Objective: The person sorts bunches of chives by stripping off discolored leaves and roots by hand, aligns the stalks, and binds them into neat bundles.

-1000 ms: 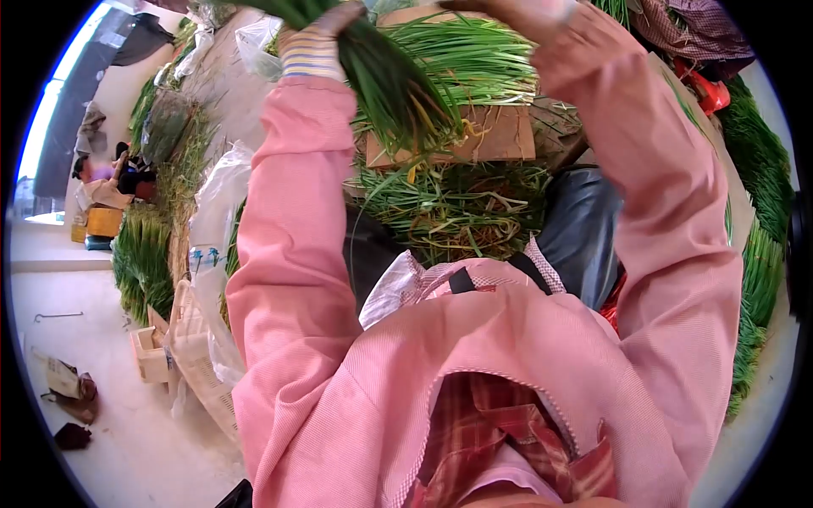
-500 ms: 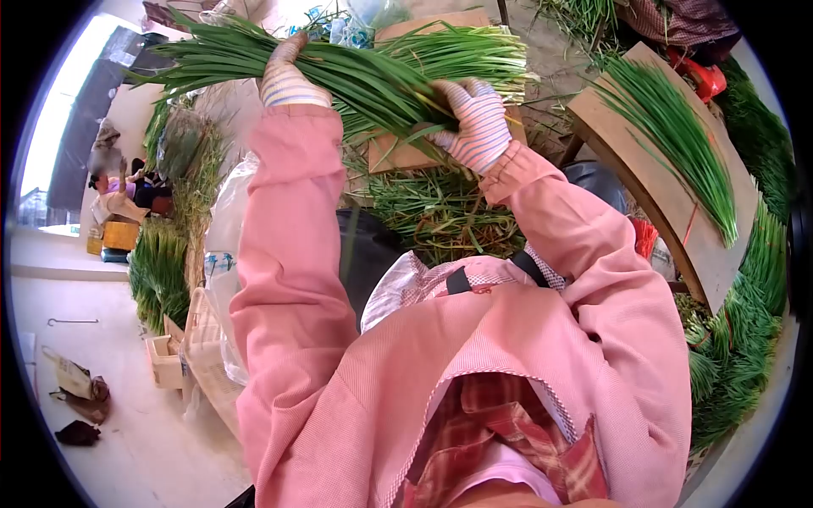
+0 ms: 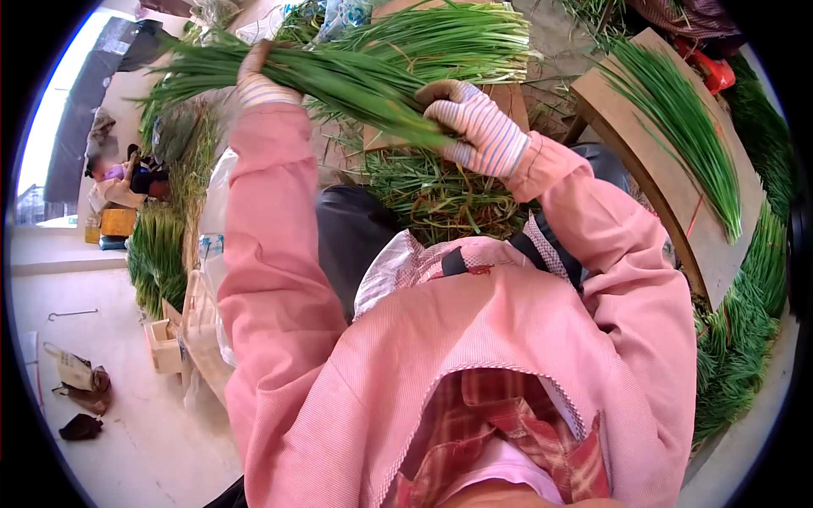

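Note:
A bunch of long green chives [image 3: 339, 80] hangs across the air in front of me, its leaf tips out to the left. My left hand [image 3: 261, 80], in a striped glove, is closed around the leafy part. At the bunch's right end, my right hand [image 3: 478, 127], also gloved, curls its fingers above and its thumb below the stalks. That end is blurred, so the exact grip is partly hidden. Just behind, more chives [image 3: 457, 42] with pale stalk ends lie on a board [image 3: 508, 106].
Loose trimmings [image 3: 440, 199] are heaped below the board. To the right, a curved-looking wooden bench [image 3: 610, 110] carries a chive bundle [image 3: 686, 127]. Piled chives [image 3: 737, 364] line the far right. A person [image 3: 118, 182] sits at the far left near a yellow crate [image 3: 117, 222].
Both arms have shifted: my left hand moved left and slightly down with the bunch, my right hand slightly right. The right end of the chives is now blurred by motion.

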{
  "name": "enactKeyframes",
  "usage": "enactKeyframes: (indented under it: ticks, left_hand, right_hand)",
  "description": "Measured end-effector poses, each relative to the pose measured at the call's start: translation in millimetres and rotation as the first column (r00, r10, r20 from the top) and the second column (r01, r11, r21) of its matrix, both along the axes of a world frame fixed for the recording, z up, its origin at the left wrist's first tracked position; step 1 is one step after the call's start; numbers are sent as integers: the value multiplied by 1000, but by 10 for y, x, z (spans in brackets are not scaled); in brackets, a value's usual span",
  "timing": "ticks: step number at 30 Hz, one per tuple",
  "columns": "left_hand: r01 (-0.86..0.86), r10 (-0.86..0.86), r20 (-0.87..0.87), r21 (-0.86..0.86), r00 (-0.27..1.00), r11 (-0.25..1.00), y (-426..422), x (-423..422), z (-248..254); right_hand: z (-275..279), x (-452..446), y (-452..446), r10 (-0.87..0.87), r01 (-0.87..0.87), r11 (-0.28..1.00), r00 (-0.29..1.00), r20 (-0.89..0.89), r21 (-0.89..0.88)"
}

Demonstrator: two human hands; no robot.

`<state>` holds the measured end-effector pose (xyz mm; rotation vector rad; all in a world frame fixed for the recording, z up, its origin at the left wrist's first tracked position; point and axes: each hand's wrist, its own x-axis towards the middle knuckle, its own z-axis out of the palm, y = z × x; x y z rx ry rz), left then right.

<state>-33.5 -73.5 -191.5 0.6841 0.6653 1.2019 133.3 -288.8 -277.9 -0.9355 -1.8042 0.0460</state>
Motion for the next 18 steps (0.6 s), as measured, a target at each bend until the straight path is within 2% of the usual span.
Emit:
enactKeyframes:
  ticks: [1,2,3,4,6,7,8,9,10,11,12,13,14,16,17,18]
  left_hand:
    - [-65,63,42,45,997,997,130,-79,-56]
    - [-44,42,47,39,998,998,274,-183,-91]
    - [-81,78,48,66,996,995,256,-215,-77]
    - [-117,113,51,93,992,989,234,-238,-45]
    - [-136,132,41,120,990,983,303,-309,0]
    - [-156,152,39,149,988,976,352,-372,27]
    - [-163,160,36,148,987,975,420,-463,67]
    - [-169,165,36,197,986,966,499,-578,112]
    - [-172,169,35,248,985,953,547,-648,158]
    - [-238,241,16,251,970,938,433,-665,306]
    - [-239,258,-15,331,966,913,385,-739,443]
    - [-209,203,50,311,978,927,472,-908,552]
    - [-175,147,116,294,982,940,556,-1063,654]
    - [-147,100,164,308,981,940,495,-1180,803]
    - [-115,47,212,320,976,940,449,-1243,854]
    - [-119,52,212,319,976,940,405,-1286,883]
  right_hand:
    - [-5,-44,-1,40,-41,999,999,37,20]
    - [-11,-81,-1,79,-82,996,994,74,40]
    - [-50,-140,-33,105,-105,994,991,82,-8]
    - [-140,-254,-54,79,-70,990,994,72,-119]
    - [-300,-370,-21,5,37,987,964,264,-154]
    - [-349,-393,-53,-6,69,977,954,299,-200]
    - [-453,-392,-63,5,165,924,897,442,-344]
    - [-567,-404,-98,-20,225,874,902,432,-430]
    - [-716,-411,-142,-46,281,812,904,425,-511]
    - [-988,-376,-219,-9,303,743,896,443,-597]
    - [-1335,-322,-302,28,327,663,888,458,-673]
    - [-1795,-244,-328,182,439,420,817,547,-794]
    - [-2084,-213,-308,355,558,154,739,573,-815]
    - [-1528,-188,-418,375,545,95,755,538,-833]
    - [-1218,-212,-373,375,540,160,741,557,-826]
    - [-1090,-135,-307,304,448,210,815,494,-869]
